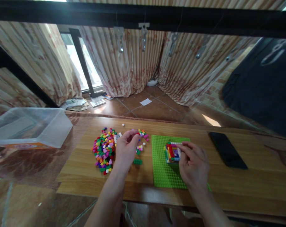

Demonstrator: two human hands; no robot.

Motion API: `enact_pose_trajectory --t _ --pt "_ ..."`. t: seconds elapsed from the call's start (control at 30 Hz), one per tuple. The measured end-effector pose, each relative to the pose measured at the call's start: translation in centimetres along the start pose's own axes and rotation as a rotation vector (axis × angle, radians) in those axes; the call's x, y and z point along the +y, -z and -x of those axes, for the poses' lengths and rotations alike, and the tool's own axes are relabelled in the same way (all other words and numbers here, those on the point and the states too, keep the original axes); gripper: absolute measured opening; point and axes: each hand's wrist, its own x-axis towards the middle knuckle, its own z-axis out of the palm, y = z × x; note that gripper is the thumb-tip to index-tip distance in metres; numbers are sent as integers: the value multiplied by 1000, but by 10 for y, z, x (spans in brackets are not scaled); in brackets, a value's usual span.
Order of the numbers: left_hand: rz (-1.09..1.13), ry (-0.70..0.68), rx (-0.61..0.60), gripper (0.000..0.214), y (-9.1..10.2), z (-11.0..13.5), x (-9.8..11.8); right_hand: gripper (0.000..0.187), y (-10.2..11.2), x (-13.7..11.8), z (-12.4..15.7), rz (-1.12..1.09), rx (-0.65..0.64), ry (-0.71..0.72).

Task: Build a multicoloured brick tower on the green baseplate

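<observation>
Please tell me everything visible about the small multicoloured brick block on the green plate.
The small multicoloured block of plastic bricks is a squat, roughly square stack of red, yellow, green, blue and purple pieces. It stands upright in the far half of the flat green studded baseplate. The right hand touches its top and right side, hiding that part.
</observation>
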Motion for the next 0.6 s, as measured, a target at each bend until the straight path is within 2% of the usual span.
enact_pose_trajectory --t 0.13,0.2,0.3,0.43,0.6 --pt "1 -25 50 26 6 -2 4 27 4 -23 5 -174 23 92" --pt "10 -43 84 25 8 -4 6 32 2 -39 12 -285 -39 163" --pt "30 -78 143 25 13 -6 8 33 -7 -62 27 -387 -214 229" --pt "40 -101 195 24 19 -8 9 23 -24 -79 40 -378 -360 186" --pt "90 -97 176 25 24 -9 9 23 -37 -80 45 -288 -445 141"
